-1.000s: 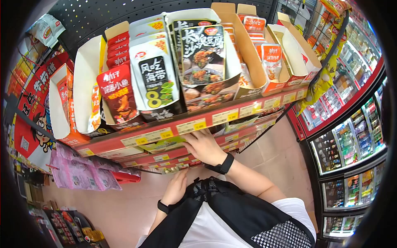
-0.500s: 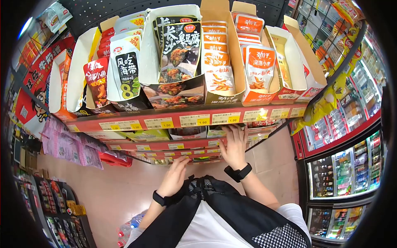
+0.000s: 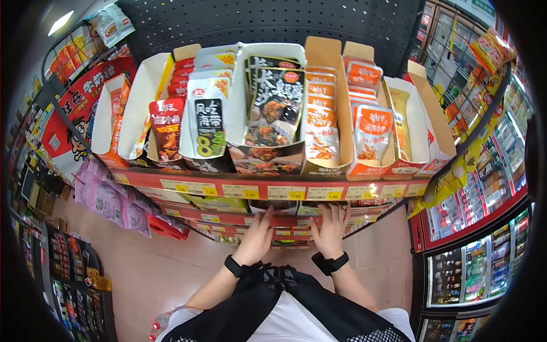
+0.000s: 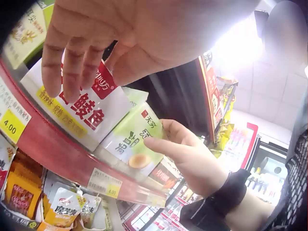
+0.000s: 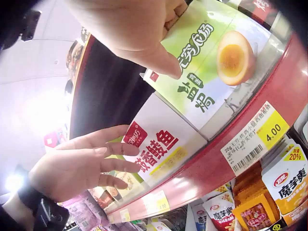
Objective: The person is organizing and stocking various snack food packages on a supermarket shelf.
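Both hands reach into the second shelf, below the top row. My left hand (image 3: 257, 236) lies with straight, slightly spread fingers at the front of a white box (image 5: 166, 144) with red lettering. Beside it, my right hand (image 3: 329, 231) grips a green-and-white box (image 5: 197, 77) with an egg picture, its thumb on the front face and its other fingers curled over the upper edge. The two boxes stand side by side behind a clear shelf lip. What lies inside them is hidden from these views.
Open cartons of snack pouches (image 3: 273, 108) fill the top shelf. A red price rail (image 3: 319, 191) runs along its front edge. Pink bags (image 3: 108, 194) hang at the left, and yellow bags (image 3: 456, 165) hang at the right. Lit drink coolers (image 3: 461, 262) stand at the far right.
My right hand has moved right along the shelf to the green-and-white box. My left hand has risen from below the shelf edge to the white box. The head view has shifted.
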The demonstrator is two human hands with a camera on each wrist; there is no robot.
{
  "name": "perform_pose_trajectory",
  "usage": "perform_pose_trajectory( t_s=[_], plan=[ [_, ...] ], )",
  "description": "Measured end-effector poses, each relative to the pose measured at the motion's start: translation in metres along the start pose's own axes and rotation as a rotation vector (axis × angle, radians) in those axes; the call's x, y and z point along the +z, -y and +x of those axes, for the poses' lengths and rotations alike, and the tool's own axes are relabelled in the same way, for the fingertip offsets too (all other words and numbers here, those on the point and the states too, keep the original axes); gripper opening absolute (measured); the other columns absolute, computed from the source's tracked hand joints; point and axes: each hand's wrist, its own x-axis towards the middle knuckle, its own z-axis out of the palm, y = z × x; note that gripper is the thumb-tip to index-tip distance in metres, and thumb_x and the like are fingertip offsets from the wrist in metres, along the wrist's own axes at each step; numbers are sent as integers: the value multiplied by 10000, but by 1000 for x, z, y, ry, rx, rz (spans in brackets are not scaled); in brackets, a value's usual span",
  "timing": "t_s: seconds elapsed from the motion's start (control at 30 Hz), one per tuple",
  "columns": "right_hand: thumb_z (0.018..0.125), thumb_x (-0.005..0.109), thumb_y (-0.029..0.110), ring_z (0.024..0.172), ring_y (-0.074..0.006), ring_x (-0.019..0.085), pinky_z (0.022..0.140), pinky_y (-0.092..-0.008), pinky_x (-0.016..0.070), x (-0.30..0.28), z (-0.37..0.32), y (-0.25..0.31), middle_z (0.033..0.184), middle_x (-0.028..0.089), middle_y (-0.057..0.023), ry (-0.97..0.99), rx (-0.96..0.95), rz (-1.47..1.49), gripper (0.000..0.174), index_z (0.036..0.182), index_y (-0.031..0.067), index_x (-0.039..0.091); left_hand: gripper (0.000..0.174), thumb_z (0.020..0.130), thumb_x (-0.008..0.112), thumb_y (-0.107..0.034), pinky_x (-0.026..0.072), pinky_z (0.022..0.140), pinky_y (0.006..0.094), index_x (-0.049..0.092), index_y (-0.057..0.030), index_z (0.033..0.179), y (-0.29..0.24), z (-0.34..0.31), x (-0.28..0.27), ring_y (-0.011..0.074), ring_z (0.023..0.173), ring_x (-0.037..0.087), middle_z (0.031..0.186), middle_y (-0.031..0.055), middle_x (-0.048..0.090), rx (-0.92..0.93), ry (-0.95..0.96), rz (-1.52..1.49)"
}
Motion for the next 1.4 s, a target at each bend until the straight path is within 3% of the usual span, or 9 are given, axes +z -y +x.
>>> perform_pose_trajectory(
  t_s=[0.23, 0.43, 0.5, 0.63, 0.77, 0.9, 1.03, 1.2, 1.4],
  plan=[
    [782, 673, 189, 1227, -364, 416, 1146, -583, 147, 6, -1, 4, 1180, 526, -157, 1, 31, -3, 424, 1158, 32, 556, 451, 860, 496, 22, 470, 879, 428, 489, -31, 1308, -8, 1, -60, 400, 1056, 545, 1206, 193, 519, 144, 162, -50],
    [747, 700, 185, 1273, -376, 402, 1149, -551, 158, 1, -2, 5, 1263, 510, -192, 56, 51, 40, 551, 1241, 24, 518, 418, 747, 538, 91, 462, 921, 421, 633, -38, 1133, -13, 9, -152, 321, 1070, 580, 1150, 132, 600, 534, -314, 101],
    [742, 706, 189, 1275, -384, 400, 1152, -540, 168, 1, -4, 6, 1277, 503, -201, 50, 88, 59, 573, 1253, 18, 511, 396, 745, 534, 95, 434, 965, 457, 648, -35, 1101, -14, 11, -183, 332, 1122, 558, 1177, 117, 601, 549, -543, 270],
    [761, 672, 89, 1249, -382, 435, 1088, -480, 294, -6, -3, 23, 1290, 504, -211, -89, 122, 134, 524, 1252, 6, 509, 499, 764, 542, 64, 321, 1065, 482, 581, -76, 1241, 0, 28, -224, 365, 1299, 407, 1342, 140, 497, 370, -787, 445],
    [817, 617, 8, 1095, -332, 508, 1036, -411, 348, -13, -5, 44, 1100, 538, -165, -296, 214, 172, 247, 1051, 6, 538, 584, 758, 589, 9, 220, 1109, 502, 534, -124, 1324, 20, 36, -227, 341, 1336, 347, 1398, 117, 441, 304, -670, 618],
    [810, 603, -47, 1077, -313, 512, 984, -437, 375, -28, 17, 81, 1054, 533, -138, -554, 103, 193, 220, 1010, 16, 536, 595, 750, 614, -33, 154, 1112, 553, 533, -146, 1328, 26, 38, -224, 303, 1315, 351, 1374, 85, 451, 320, -701, 620],
    [803, 591, -65, 1188, -338, 466, 1042, -464, 336, -44, 44, 116, 1167, 512, -145, -601, -65, 149, 348, 1120, 35, 489, 561, 770, 594, -42, 72, 1127, 610, 539, -156, 1317, 29, 38, -219, 285, 1344, 320, 1382, 75, 429, 303, -707, 584],
    [773, 687, 64, 1266, -402, 407, 1058, -523, 294, -58, 80, 158, 1313, 483, -170, -518, -302, 71, 518, 1233, 65, 447, 550, 753, 550, 0, 50, 1121, 644, 527, -96, 1295, 32, 39, -221, 329, 1357, 283, 1381, 107, 406, 357, -686, 589],
    [760, 745, 147, 1279, -321, 440, 1123, -571, 181, -53, 116, 207, 1317, 536, -102, -353, -451, -6, 498, 1208, 107, 533, 515, 770, 583, -56, 50, 1128, 637, 579, -165, 1273, 38, 42, -218, 259, 1318, 341, 1339, 56, 444, 365, -735, 545]
  ],
)
